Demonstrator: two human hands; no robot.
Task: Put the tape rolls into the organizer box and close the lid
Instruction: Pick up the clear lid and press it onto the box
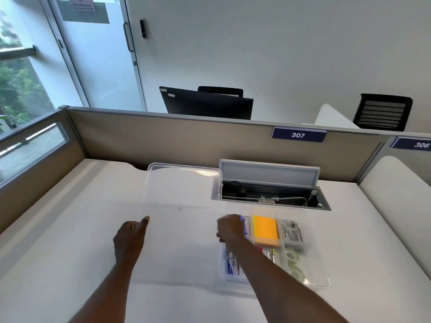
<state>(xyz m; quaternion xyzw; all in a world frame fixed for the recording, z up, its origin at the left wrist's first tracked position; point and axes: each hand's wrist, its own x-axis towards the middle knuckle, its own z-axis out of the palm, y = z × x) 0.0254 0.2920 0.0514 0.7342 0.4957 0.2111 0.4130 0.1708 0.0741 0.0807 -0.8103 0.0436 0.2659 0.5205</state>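
A clear organizer box (323, 271) sits on the white desk at the right. Two greenish tape rolls (294, 264) lie in its right front compartment. A clear lid (182, 190) is held tilted above the desk, left of the box. My left hand (129, 238) grips the lid's near left corner. At the lid's near right edge, my right hand (229, 228) is closed over the box's left side. Orange sticky notes (265, 230) and a small printed carton (291, 231) fill the back compartments.
An open cable hatch (270, 185) with a raised grey flap lies right behind the box. A beige partition with signs 307 and 306 (298, 135) bounds the desk's far side. Bare white desk (70, 229) spreads to the left.
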